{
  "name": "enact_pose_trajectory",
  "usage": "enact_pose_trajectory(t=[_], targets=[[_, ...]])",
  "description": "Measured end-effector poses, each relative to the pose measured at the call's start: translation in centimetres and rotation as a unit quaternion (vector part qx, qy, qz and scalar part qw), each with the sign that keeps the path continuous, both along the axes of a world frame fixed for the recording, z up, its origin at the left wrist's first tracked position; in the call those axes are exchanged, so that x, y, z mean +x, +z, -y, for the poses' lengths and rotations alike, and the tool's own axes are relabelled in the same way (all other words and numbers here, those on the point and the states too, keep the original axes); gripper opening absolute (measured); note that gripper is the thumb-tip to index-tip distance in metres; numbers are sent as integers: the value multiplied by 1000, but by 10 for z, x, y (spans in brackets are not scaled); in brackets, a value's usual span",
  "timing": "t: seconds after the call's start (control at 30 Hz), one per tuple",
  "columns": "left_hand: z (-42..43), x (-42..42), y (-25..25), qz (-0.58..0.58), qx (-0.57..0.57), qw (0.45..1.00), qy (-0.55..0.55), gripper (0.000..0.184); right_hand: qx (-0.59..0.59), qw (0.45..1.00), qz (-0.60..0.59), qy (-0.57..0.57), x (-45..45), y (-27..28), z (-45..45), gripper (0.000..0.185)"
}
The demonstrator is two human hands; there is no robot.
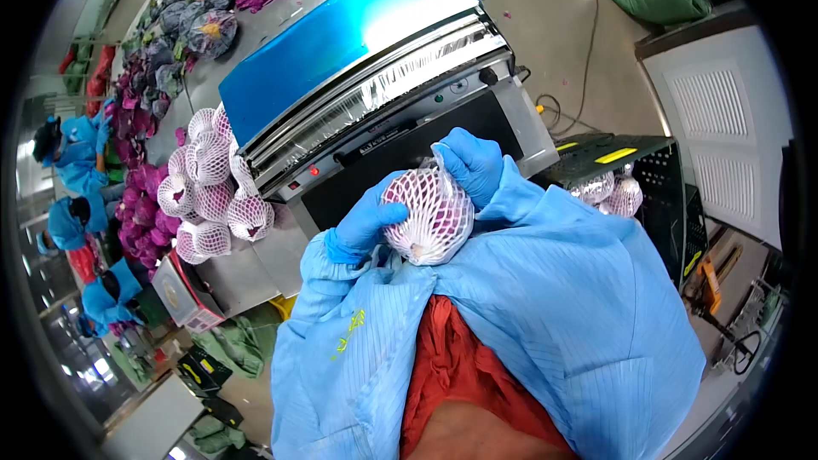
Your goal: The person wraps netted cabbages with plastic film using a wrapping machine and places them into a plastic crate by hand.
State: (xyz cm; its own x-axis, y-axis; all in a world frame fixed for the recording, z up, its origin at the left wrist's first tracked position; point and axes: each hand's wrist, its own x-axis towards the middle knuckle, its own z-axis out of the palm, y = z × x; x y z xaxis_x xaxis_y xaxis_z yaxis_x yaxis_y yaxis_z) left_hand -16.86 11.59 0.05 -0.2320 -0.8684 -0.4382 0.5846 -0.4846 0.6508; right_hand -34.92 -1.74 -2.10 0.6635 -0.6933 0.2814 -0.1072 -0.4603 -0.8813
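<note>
A red cabbage in a white foam net is held close to my chest, with clear film around it. My left hand, in a blue glove, grips its left side with the thumb on the net. At the upper right, my right hand is closed in a pinch on the gathered film at the top of the cabbage. Just beyond both hands stands the film wrapping machine, with a blue film cover, a roll of clear film and a lit red switch.
Netted cabbages are piled left of the machine. Loose red cabbages and leaves cover the table behind them. A dark crate with wrapped cabbages stands at right. Co-workers in blue are at far left. A cable crosses the floor.
</note>
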Motion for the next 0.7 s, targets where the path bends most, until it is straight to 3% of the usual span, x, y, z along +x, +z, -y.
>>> enact_pose_trajectory(t=[0.1,0.13,0.33,0.37,0.47,0.57,0.7], targets=[[5,-6,1,-5,-25,999,-41,83,34,995,31,90,-17,10,18,19],[3,-9,2,-9,-30,998,-56,84,108,989,40,96,-25,24,21,21],[4,-14,-2,-39,-75,981,-177,90,-69,989,78,109,-48,57,14,17],[4,-15,-1,-48,-83,975,-201,91,-53,989,52,124,-48,54,8,16],[-6,-13,3,-46,-76,955,-281,93,103,984,85,120,-35,41,-31,19],[-22,-14,0,-29,-86,938,-334,95,354,924,99,101,-28,33,-71,8],[-44,-26,10,15,-43,928,-371,94,368,924,90,51,-37,4,-118,10]])
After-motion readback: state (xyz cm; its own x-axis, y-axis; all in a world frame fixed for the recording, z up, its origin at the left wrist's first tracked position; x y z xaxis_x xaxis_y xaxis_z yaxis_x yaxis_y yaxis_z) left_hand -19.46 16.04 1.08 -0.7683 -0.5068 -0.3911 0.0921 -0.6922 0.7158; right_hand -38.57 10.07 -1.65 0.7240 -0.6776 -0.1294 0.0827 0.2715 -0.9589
